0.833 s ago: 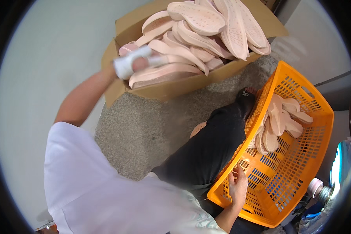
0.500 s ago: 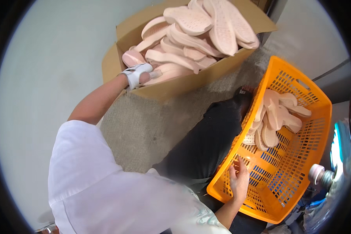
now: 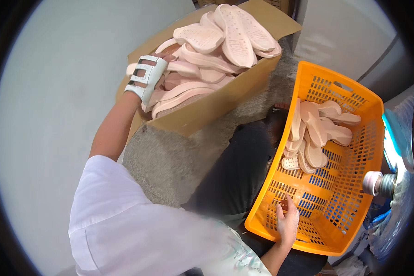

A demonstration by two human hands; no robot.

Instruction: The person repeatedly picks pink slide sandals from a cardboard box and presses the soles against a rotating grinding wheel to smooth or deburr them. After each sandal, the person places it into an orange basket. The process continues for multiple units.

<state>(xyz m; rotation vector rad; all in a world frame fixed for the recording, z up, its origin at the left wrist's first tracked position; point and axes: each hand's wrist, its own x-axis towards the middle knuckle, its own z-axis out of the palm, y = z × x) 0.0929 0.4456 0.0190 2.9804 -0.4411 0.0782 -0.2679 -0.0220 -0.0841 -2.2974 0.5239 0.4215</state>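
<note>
A cardboard box [image 3: 188,120] stands at the far left, heaped with pale pink shoe soles [image 3: 238,39]. My left hand [image 3: 152,77], in a white strapped wrist support, reaches over the box's left end. Its thumb and fingers close around the end of a shoe sole [image 3: 183,68]; the fingertips are partly hidden among the pile. My right hand [image 3: 288,223] is open and holds nothing, its fingers apart inside the near left part of an orange slotted basket [image 3: 257,207]. Several similar soles [image 3: 313,131] lie in that basket's far left part.
My dark-trousered leg [image 3: 230,165] lies between box and basket, above the grey floor [image 3: 154,161]. At the right, a bottle-like thing with a pale cap [image 3: 372,183] and crumpled clear plastic [image 3: 386,239] stand against the basket. A pale wall [image 3: 55,115] rises at the left.
My left hand has moved from the box's near left edge up and onto the soles, now around one. The view has shifted slightly; my right hand stays open at the basket.
</note>
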